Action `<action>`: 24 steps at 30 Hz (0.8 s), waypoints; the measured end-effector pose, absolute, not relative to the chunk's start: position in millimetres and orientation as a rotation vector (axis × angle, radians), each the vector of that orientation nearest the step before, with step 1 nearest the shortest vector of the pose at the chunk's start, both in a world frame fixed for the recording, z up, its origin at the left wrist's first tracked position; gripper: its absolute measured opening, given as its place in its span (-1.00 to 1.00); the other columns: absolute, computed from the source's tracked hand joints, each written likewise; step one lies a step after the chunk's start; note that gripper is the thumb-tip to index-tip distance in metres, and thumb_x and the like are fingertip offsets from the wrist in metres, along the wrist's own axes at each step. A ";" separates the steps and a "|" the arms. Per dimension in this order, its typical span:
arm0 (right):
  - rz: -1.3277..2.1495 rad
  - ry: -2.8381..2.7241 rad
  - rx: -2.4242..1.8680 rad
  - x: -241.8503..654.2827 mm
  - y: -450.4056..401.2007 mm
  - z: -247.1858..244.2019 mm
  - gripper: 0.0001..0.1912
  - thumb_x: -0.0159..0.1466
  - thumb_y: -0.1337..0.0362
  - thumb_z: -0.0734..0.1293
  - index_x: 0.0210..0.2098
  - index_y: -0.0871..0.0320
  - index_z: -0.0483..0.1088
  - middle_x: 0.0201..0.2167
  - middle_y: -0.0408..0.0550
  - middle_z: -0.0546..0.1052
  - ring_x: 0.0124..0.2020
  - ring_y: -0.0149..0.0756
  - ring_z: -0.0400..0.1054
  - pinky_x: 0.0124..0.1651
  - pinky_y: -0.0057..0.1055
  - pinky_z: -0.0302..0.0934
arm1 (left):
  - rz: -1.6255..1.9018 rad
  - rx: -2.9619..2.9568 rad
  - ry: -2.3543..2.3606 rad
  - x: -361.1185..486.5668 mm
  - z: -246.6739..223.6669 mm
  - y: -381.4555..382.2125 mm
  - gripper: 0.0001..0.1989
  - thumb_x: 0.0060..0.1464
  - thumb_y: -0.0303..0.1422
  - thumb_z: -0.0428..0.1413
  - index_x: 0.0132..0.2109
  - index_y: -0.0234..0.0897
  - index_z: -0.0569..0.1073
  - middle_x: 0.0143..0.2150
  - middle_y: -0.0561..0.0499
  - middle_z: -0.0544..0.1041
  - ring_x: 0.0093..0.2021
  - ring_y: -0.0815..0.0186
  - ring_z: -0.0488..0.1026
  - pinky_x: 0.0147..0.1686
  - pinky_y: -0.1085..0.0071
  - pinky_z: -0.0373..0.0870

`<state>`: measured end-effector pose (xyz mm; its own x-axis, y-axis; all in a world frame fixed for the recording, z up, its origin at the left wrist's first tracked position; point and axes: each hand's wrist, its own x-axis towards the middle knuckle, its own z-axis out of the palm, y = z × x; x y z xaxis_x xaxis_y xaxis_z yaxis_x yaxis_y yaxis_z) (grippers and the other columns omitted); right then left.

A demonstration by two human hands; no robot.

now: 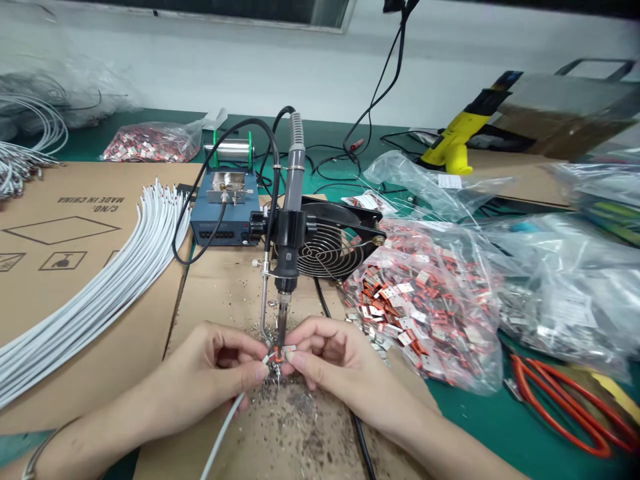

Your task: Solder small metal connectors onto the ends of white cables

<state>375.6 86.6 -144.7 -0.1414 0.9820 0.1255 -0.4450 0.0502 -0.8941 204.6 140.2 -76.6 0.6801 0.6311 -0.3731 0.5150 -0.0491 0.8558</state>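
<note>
Just below the frame's centre, the left hand (213, 370) pinches a grey cable (223, 430); the right hand (335, 360) grips an orange-and-silver connector (289, 349) at the soldering iron (296, 180). One clear bag (485, 327), right of centre, holds similar connectors.

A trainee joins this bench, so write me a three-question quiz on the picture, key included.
1. What does the left hand hold?
a) an orange-handled cutting tool
b) a thin pale-grey cable
c) a yellow plastic heat gun
2. True or false: the black fan with a round wire grille stands right of the blue box-shaped unit in the picture.
3. Fill in: the right hand holds a small orange-and-silver connector at the tip of the black-and-grey ____.

Key: 1 b; 2 true; 3 soldering iron.
</note>
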 end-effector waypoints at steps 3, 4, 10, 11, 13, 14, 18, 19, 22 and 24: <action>1.437 -1.043 -0.738 377.7 85.8 -144.9 -0.79 0.11 0.32 0.36 -0.36 0.36 0.30 -0.51 -0.07 0.47 -0.59 -0.69 0.23 -0.54 -0.80 0.11 | 0.125 1.626 0.919 204.2 -78.1 139.9 -0.73 0.01 -0.27 0.14 -0.27 -0.46 0.43 -0.55 0.09 0.33 -0.57 0.58 0.27 -0.52 0.67 0.18; 1.442 -1.044 -0.744 378.3 85.7 -144.7 -0.78 0.11 0.31 0.37 -0.35 0.36 0.30 -0.51 -0.06 0.47 -0.58 -0.69 0.23 -0.54 -0.80 0.11 | 0.126 1.599 0.919 204.2 -78.8 139.9 -0.73 -0.01 -0.27 0.15 -0.28 -0.46 0.42 -0.55 0.10 0.33 -0.58 0.58 0.28 -0.53 0.67 0.19; 1.444 -1.048 -0.699 378.7 86.1 -143.3 -0.83 0.12 0.36 0.36 -0.36 0.35 0.31 -0.50 -0.08 0.48 -0.53 -0.69 0.29 -0.51 -0.80 0.10 | 0.155 1.542 0.895 204.3 -80.2 140.1 -0.74 -0.04 -0.28 0.17 -0.29 -0.45 0.43 -0.50 0.09 0.35 -0.58 0.57 0.28 -0.55 0.66 0.24; 1.435 -1.053 -0.693 378.6 86.2 -143.4 -0.84 0.12 0.37 0.35 -0.36 0.36 0.31 -0.50 -0.08 0.48 -0.53 -0.69 0.30 -0.50 -0.80 0.10 | 0.148 1.538 0.899 204.2 -79.5 140.3 -0.73 -0.04 -0.28 0.18 -0.29 -0.45 0.43 -0.50 0.09 0.35 -0.58 0.57 0.29 -0.55 0.66 0.24; 1.434 -1.062 -0.675 378.9 86.3 -143.8 -0.84 0.13 0.37 0.35 -0.35 0.36 0.32 -0.49 -0.08 0.49 -0.53 -0.70 0.29 -0.52 -0.81 0.08 | 0.127 1.522 0.921 204.5 -77.7 140.7 -0.71 -0.06 -0.28 0.19 -0.27 -0.46 0.42 -0.50 0.08 0.36 -0.58 0.56 0.30 -0.54 0.66 0.23; 1.434 -1.064 -0.667 379.0 86.2 -143.9 -0.85 0.13 0.37 0.35 -0.34 0.35 0.32 -0.49 -0.09 0.49 -0.54 -0.71 0.29 -0.54 -0.82 0.07 | 0.119 1.514 0.926 204.9 -76.8 140.9 -0.70 -0.06 -0.28 0.19 -0.27 -0.47 0.42 -0.51 0.08 0.36 -0.58 0.56 0.30 -0.54 0.66 0.23; 1.441 -1.050 -0.656 379.6 85.7 -143.3 -0.87 0.13 0.39 0.35 -0.35 0.33 0.33 -0.49 -0.10 0.49 -0.50 -0.69 0.33 -0.48 -0.82 0.12 | 0.109 1.498 0.937 207.8 -75.3 142.3 -0.72 -0.04 -0.28 0.18 -0.29 -0.47 0.42 -0.54 0.10 0.34 -0.57 0.57 0.29 -0.52 0.67 0.22; 1.440 -1.049 -0.656 379.7 85.5 -142.9 -0.87 0.13 0.39 0.35 -0.35 0.33 0.33 -0.48 -0.10 0.49 -0.48 -0.69 0.34 -0.45 -0.82 0.14 | 0.114 1.500 0.936 208.4 -75.3 142.7 -0.72 -0.04 -0.28 0.18 -0.29 -0.46 0.42 -0.53 0.10 0.34 -0.58 0.58 0.29 -0.53 0.67 0.22; 1.444 -1.052 -0.658 379.4 84.8 -141.9 -0.87 0.11 0.40 0.36 -0.35 0.31 0.34 -0.45 -0.09 0.50 -0.44 -0.65 0.37 -0.39 -0.80 0.19 | 0.112 1.495 0.922 208.7 -75.7 143.0 -0.73 -0.06 -0.29 0.19 -0.29 -0.46 0.42 -0.50 0.10 0.34 -0.57 0.57 0.30 -0.54 0.66 0.21; 1.438 -1.053 -0.665 378.9 84.5 -141.4 -0.88 0.11 0.41 0.36 -0.36 0.31 0.34 -0.46 -0.09 0.50 -0.44 -0.64 0.37 -0.38 -0.79 0.19 | 0.104 1.501 0.913 208.0 -75.8 142.2 -0.72 -0.06 -0.29 0.19 -0.29 -0.46 0.41 -0.51 0.10 0.34 -0.58 0.57 0.29 -0.54 0.67 0.21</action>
